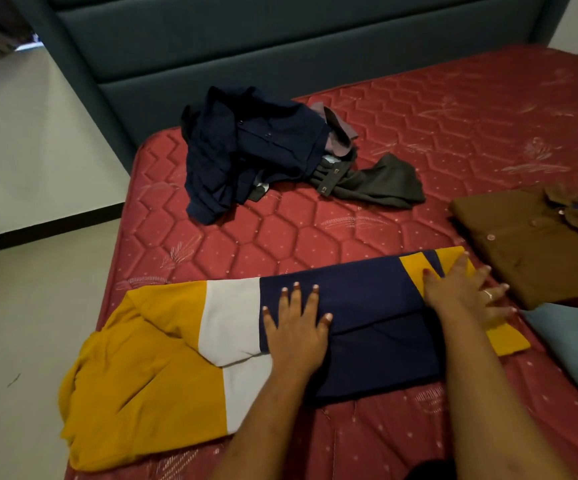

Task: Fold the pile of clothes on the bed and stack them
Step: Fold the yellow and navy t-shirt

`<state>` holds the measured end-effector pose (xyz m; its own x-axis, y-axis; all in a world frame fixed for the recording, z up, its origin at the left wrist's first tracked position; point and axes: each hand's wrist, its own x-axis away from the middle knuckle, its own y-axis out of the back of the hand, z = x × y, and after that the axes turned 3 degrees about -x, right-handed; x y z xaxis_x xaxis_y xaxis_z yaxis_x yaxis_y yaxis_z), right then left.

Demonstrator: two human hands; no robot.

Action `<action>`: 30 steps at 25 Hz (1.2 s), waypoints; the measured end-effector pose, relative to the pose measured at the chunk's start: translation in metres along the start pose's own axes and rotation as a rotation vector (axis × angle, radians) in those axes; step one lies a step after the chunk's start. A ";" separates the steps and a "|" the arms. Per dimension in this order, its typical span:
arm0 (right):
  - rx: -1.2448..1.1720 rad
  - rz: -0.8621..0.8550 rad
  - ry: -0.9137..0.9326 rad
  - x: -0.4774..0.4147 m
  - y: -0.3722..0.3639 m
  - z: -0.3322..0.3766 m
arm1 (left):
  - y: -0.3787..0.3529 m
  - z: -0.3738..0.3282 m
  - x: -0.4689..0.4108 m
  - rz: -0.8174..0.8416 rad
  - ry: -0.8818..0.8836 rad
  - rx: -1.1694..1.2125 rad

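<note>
Head: flat hands [296, 327] [467, 292] on shirt [367, 296]

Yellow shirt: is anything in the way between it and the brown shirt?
Nothing visible. Only bare mattress lies between the yellow shirt and the brown shirt. Left hand and right hand lie flat on it.

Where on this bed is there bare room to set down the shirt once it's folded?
Two bare patches of mattress: the strip between the unfolded pile and the colour-block shirt, and the wide stretch right of the pile, beyond the brown shirt. Crowded at near right, where the right hand, brown shirt and light blue cloth meet.
</note>
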<state>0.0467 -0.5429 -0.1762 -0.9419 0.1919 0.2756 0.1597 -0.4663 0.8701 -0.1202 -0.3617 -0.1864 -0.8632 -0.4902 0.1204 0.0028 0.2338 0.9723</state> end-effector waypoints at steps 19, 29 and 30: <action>-0.364 0.501 0.571 0.103 0.034 0.101 | 0.030 -0.004 0.002 0.278 0.432 2.051; 0.249 0.231 1.041 0.103 -0.057 0.074 | 0.012 0.030 -0.003 0.165 0.455 1.479; 0.292 0.231 1.083 0.110 -0.069 0.074 | 0.013 0.031 -0.002 0.123 0.443 1.401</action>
<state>-0.0462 -0.4261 -0.1759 -0.6183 -0.7830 0.0677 0.2914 -0.1484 0.9450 -0.1345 -0.3318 -0.1806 -0.6717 -0.5586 0.4866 -0.6394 0.7689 0.0001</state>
